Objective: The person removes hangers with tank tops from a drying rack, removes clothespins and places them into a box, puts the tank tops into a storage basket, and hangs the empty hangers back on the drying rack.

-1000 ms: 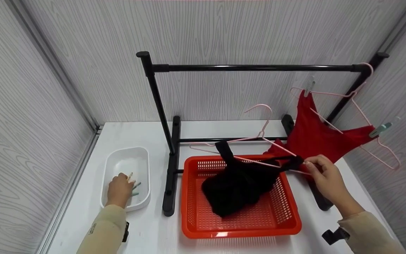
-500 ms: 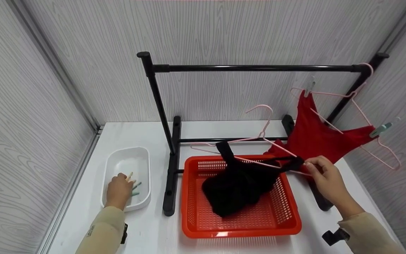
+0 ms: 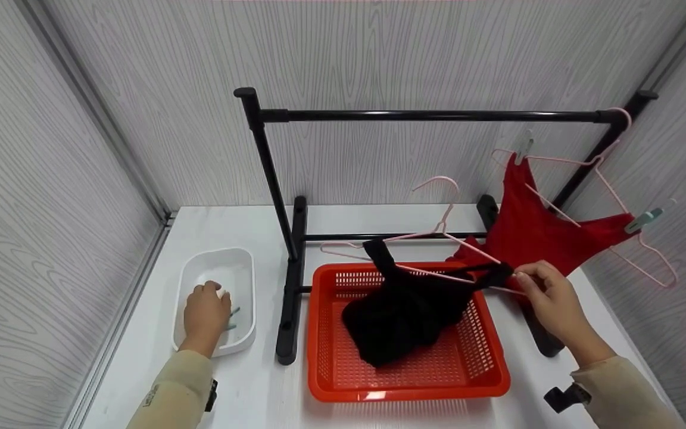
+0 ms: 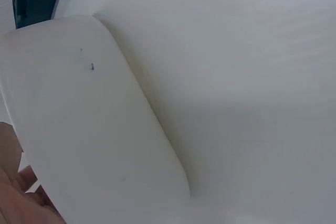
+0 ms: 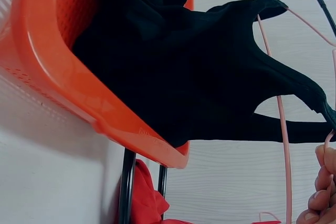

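Inside the white tray (image 3: 183, 280), my left hand (image 3: 206, 313) pinches a pale clothespin (image 3: 220, 293), mostly hidden by the fingers. Green clothespins (image 3: 233, 319) lie beside that hand. My right hand (image 3: 552, 300) grips the right end of a pink hanger (image 3: 445, 227) between thumb and fingers. A black strapped garment (image 3: 402, 322) hangs from the hanger by its straps, one right by my right fingertips. Its body droops into the orange basket (image 3: 405, 393). In the right wrist view, the black garment (image 5: 178, 72) spans from basket to hanger.
A black clothes rack (image 3: 408, 115) stands behind the basket. At its right end, a red garment (image 3: 533, 232) hangs on another pink hanger (image 3: 658, 256), held by clothespins (image 3: 644, 220). Grey wood-grain walls (image 3: 379, 53) enclose the white table (image 3: 230, 220).
My left hand has shifted slightly forward and right in the tray, its fingers closing round a pale clothespin. My right hand, the hanger and the black garment hold nearly still.
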Motion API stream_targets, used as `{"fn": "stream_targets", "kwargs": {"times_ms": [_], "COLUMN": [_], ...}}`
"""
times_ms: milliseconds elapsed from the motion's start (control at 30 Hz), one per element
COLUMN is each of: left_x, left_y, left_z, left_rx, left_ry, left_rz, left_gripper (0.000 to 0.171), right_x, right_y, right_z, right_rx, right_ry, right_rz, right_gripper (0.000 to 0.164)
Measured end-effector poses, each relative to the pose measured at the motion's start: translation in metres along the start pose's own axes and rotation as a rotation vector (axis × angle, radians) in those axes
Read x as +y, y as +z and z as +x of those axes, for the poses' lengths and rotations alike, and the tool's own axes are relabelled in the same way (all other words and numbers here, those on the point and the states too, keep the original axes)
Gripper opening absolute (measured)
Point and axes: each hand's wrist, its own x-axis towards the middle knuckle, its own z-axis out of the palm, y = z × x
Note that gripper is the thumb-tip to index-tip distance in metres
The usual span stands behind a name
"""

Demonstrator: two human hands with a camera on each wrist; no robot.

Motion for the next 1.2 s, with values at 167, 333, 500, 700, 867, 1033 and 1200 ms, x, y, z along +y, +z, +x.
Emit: {"fn": "stream_targets", "kwargs": {"times_ms": [167, 333, 500, 700, 867, 1033, 1200], "left_x": [0.013, 0.027, 0.042, 0.072, 0.103, 0.132, 0.153], "left_y": [-0.004, -0.007, -0.007, -0.014, -0.022, -0.028, -0.03], "left_z": [-0.001, -0.003, -0.002, -0.006, -0.011, -0.018, -0.025], "left_rx": [0.058, 0.103, 0.154, 0.218, 0.268, 0.316, 0.329], "left_ry": [0.054, 0.097, 0.153, 0.247, 0.362, 0.481, 0.552], "left_rz": [-0.002, -0.049, -0.111, -0.157, -0.208, -0.231, -0.214], "left_gripper": [0.038, 0.036, 0.032, 0.027, 0.025, 0.023, 0.024], "right_x": [-0.016, -0.043, -0.037, -0.009, -0.006, -0.007, -0.01], "right_y": [-0.001, -0.004, -0.004, -0.003, -0.003, -0.003, -0.001], "right_z": [0.0, 0.0, 0.001, 0.001, 0.003, 0.004, 0.004], "right_rx": [0.002, -0.013, -0.019, -0.013, 0.011, 0.022, 0.027], "right_ry": [0.006, -0.006, -0.004, 0.016, -0.009, -0.023, -0.005], "right_rz": [-0.023, -0.024, -0.026, -0.031, 0.001, 0.001, -0.003], "right_gripper": [0.01, 0.006, 0.007, 0.008, 0.007, 0.008, 0.008]}}
